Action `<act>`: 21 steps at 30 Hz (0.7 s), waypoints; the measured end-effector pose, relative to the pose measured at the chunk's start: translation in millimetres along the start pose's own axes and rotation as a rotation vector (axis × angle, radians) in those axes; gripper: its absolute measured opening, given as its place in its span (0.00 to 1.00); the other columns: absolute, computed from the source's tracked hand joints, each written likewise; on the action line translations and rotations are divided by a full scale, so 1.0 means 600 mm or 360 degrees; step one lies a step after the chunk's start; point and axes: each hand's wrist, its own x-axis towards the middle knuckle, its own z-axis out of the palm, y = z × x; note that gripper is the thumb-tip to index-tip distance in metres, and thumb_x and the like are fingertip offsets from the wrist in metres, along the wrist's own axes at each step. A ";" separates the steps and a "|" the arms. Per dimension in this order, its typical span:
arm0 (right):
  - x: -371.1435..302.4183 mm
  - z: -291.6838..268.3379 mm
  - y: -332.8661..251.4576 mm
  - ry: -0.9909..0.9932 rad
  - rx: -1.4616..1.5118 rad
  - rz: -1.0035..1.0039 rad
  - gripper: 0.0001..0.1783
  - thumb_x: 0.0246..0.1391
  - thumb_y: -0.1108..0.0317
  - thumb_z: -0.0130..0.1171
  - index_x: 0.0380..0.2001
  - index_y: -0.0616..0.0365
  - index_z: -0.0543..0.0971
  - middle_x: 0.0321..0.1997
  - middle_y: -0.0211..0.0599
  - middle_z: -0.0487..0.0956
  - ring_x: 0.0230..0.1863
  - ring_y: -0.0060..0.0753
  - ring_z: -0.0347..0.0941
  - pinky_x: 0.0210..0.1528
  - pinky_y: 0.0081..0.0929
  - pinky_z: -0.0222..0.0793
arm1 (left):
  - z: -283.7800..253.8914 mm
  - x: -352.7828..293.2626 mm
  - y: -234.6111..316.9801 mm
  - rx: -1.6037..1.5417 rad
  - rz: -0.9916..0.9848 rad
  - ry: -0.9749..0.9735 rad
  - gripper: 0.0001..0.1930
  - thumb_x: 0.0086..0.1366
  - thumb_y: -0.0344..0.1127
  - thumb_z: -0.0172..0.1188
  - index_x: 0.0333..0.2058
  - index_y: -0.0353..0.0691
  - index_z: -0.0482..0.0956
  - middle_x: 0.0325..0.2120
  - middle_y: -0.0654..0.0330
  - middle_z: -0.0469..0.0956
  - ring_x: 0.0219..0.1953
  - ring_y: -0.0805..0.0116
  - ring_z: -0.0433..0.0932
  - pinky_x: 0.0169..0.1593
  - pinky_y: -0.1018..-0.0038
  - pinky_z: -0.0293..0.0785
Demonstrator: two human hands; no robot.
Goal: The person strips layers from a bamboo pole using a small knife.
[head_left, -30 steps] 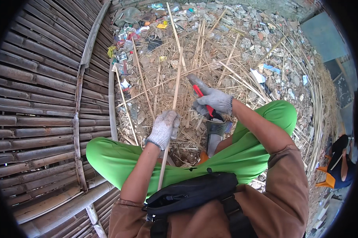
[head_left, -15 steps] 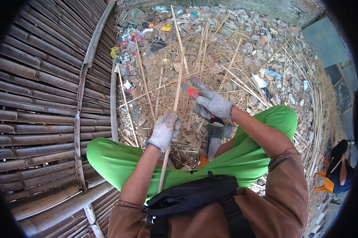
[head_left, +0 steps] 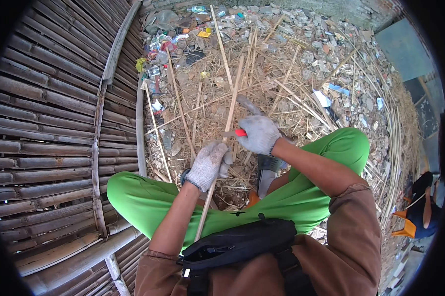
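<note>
A long, pale bamboo strip (head_left: 235, 101) slants up from my lap and out over the ground in front of me. My left hand (head_left: 207, 165), in a whitish knit glove, is closed around it near its middle. My gloved right hand (head_left: 258, 134) grips a red-handled utility knife (head_left: 240, 132). The knife's blade reaches left and lies across the strip, just beyond my left hand. Most of the handle is hidden inside my right fist.
A bamboo slat wall (head_left: 50, 133) runs along my left. Several loose bamboo strips (head_left: 180, 101) lie on straw and shavings ahead. Rubble and litter (head_left: 183, 37) spread farther off. Long thin strips (head_left: 392, 148) are heaped at the right, near another person (head_left: 422, 212).
My right hand has moved left and slightly down, bringing the knife blade onto the strip. The strip's far end has swung a little to the right.
</note>
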 end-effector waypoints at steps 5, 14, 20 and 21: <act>0.003 -0.024 -0.038 -0.0455 -0.0121 0.0107 0.19 0.57 0.51 0.59 0.32 0.54 0.87 0.33 0.50 0.87 0.38 0.53 0.87 0.42 0.53 0.83 | 0.011 0.002 0.002 -0.0078 -0.0010 -0.0026 0.09 0.81 0.39 0.52 0.46 0.41 0.77 0.23 0.67 0.73 0.18 0.78 0.68 0.21 0.77 0.63; 0.041 -0.039 0.017 -0.0523 -0.0270 0.0337 0.22 0.59 0.51 0.56 0.33 0.56 0.90 0.35 0.52 0.88 0.39 0.55 0.88 0.43 0.54 0.84 | 0.029 -0.020 0.006 -0.0117 -0.0177 -0.0103 0.10 0.81 0.42 0.52 0.42 0.43 0.75 0.23 0.69 0.71 0.16 0.79 0.64 0.19 0.78 0.59; 0.007 -0.012 -0.014 -0.0549 -0.0114 0.0202 0.21 0.59 0.51 0.56 0.32 0.55 0.90 0.35 0.52 0.88 0.39 0.56 0.88 0.44 0.54 0.83 | 0.029 -0.021 0.004 -0.0118 -0.0162 -0.0031 0.11 0.81 0.43 0.52 0.43 0.44 0.75 0.23 0.69 0.70 0.16 0.79 0.64 0.18 0.78 0.60; 0.015 -0.018 -0.010 -0.0581 -0.0149 0.0227 0.21 0.59 0.51 0.57 0.32 0.55 0.90 0.35 0.51 0.88 0.40 0.56 0.88 0.45 0.55 0.83 | 0.027 -0.021 0.001 -0.0043 -0.0148 -0.0054 0.11 0.81 0.43 0.53 0.43 0.44 0.75 0.23 0.70 0.70 0.16 0.79 0.64 0.18 0.78 0.60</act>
